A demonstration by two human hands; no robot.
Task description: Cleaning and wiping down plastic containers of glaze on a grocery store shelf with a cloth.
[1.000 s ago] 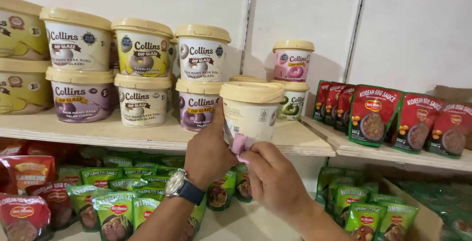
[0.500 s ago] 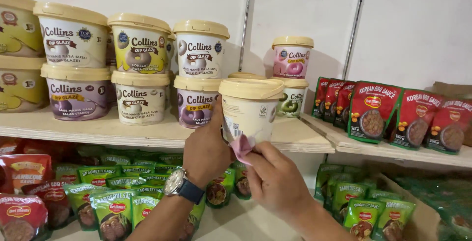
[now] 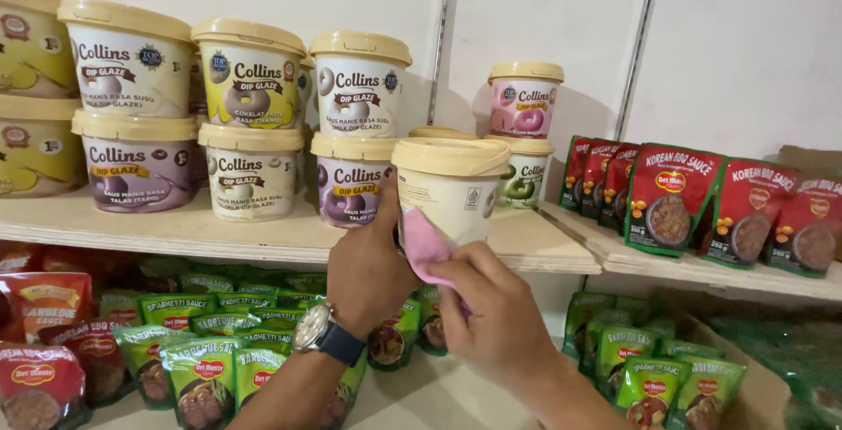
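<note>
While the left hand (image 3: 368, 276) gripped the cream tub (image 3: 452, 189) from behind at its lower wall, thumb up along the side, the tub was held in front of the wooden shelf (image 3: 263, 237) edge, upright or nearly so, yellow lid on. Left hand wore a wristwatch (image 3: 320, 332). The right hand (image 3: 495, 320) had its fingers closed, pinching a pink cloth (image 3: 424, 244) that was pressed against the tub's lower left face. Whether the tub's base touched the shelf could not be told; the hands hid it.

Behind: two tiers of stacked glaze tubs (image 3: 254, 123) on the same shelf, close to the held tub. To the right, a row of red sauce pouches (image 3: 702, 197) stood on the adjoining shelf; green pouches (image 3: 219, 351) were packed on the level below.

Risks, as judged:
- The left grip covered only the lower rear of the tub, so a firm push from the cloth could tip or twist it out of the hand.
- If it slipped, it would likely drop onto the green pouches beneath.
- A backward shove could knock the nearest stacked tubs, since the upper tier rests only on lids.
- The lid might lift if the cloth caught its rim.
</note>
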